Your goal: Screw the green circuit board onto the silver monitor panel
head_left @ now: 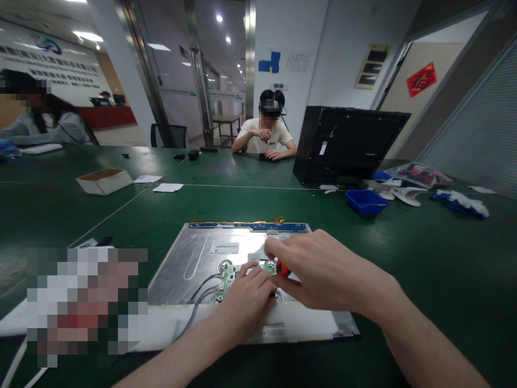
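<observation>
A flat metal display panel (173, 269) lies on the green table, with a blue circuit strip (250, 227) along its far edge. Near its middle is a small green circuit board (229, 274) with grey cables (196, 310) running from its left side. My left hand (252, 293) rests on the board's near right part, fingers bent, and whatever is under the fingertips is hidden. My right hand (319, 269) is closed round a red and black screwdriver (283, 268) above the board's right end; its tip is hidden behind my left fingers.
A black monitor (351, 143) stands at the back right, near a blue tray (367, 201), gloves (460, 203) and white plastic parts (406, 194). An open box (104, 181) sits at the back left. One person (269, 132) is across the table, another (44, 121) at far left.
</observation>
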Demonstrator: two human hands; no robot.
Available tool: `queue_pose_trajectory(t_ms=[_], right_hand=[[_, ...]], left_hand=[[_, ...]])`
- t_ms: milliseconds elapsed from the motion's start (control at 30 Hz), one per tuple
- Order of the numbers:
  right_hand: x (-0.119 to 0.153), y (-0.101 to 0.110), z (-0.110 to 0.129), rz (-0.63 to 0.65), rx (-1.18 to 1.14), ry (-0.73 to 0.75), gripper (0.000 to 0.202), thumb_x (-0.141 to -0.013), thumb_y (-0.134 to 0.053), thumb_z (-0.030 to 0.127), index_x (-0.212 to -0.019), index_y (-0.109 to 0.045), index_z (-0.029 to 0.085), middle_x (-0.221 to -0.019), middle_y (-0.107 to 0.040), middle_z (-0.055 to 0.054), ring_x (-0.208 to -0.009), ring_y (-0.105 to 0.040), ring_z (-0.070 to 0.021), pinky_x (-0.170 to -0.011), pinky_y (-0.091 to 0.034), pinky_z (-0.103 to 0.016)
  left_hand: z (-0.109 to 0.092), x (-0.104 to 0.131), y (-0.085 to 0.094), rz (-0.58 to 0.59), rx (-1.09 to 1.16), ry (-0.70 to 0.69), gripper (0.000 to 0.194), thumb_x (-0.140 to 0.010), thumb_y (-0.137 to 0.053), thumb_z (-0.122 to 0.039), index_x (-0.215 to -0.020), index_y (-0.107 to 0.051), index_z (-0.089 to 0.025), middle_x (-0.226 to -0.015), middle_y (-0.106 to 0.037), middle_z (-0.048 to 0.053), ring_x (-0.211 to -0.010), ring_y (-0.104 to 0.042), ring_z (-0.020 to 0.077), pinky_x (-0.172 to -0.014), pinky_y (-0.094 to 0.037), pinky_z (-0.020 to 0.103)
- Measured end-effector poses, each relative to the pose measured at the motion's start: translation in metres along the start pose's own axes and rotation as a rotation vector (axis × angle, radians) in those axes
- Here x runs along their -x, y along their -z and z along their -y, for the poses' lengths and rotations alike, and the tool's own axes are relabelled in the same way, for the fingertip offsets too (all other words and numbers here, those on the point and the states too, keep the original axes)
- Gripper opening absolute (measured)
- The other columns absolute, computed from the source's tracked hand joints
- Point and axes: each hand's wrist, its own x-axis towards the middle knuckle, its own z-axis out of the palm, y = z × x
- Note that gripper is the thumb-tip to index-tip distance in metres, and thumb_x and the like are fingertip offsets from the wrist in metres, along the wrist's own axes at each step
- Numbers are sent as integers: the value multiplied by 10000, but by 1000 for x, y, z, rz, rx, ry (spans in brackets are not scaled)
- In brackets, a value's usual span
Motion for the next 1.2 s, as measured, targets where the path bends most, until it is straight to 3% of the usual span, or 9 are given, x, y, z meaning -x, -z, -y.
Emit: queue_pose_trajectory(t_ms=[67,267,433,600,767,967,1200], right_hand=[[1,1,0,-2,-4,22,108,-834,-483,266,-921,-461,206,-772,-636,-13,-617,-540,-154,-499,-224,-271],[0,1,0,-5,-5,-8,155,-867,-473,369,-903,-470,219,-735,-636,-2,-622,-554,-163,-494,-210,-268],[0,1,0,-14,-22,23,101,-829,-482,262,-910,-461,206,-753,-627,-6,-595,-528,-148,-490,-217,-271],[0,1,1,-11,-7,7,171,-867,-467,379,-909,-470,213,-739,-630,-6,-616,-541,-156,-500,-212,-267],[2,4,0,9,-15,12,100,-827,-478,245,-919,-469,205,-771,-629,-14,-627,-544,-152,-504,-232,-271],[2,4,2,26,-5,13,132,-864,-459,340,-906,-486,217,-746,-636,-20,-651,-563,-168,-524,-248,-274],[3,5,2,6,-16,27,97,-805,-495,252,-889,-475,208,-765,-632,-9,-618,-542,-153,-502,-226,-267]], left_hand=[[0,0,0,-6,0,-7,144,-889,-485,-205,-985,-592,-192,-981,-639,54,-1010,-550,219,-1011,-303,437],[0,0,1,17,6,16,134,-868,-507,-195,-965,-599,-201,-988,-638,40,-1009,-546,216,-1021,-294,434],[0,0,1,14,0,7,155,-885,-480,-204,-985,-598,-195,-987,-636,54,-1018,-542,215,-1022,-293,427],[0,-1,2,32,4,13,155,-885,-465,-187,-964,-599,-194,-985,-634,49,-1009,-543,219,-1009,-306,437],[-1,-1,4,33,27,4,152,-881,-479,-185,-980,-595,-191,-990,-633,52,-1003,-544,215,-1012,-306,434],[-1,-1,2,20,19,17,173,-876,-477,-168,-1004,-590,-191,-1028,-623,54,-1041,-524,225,-1010,-307,438],[-1,0,2,42,15,5,196,-882,-478,-174,-1045,-587,-190,-1026,-628,58,-1042,-531,219,-1027,-294,431]])
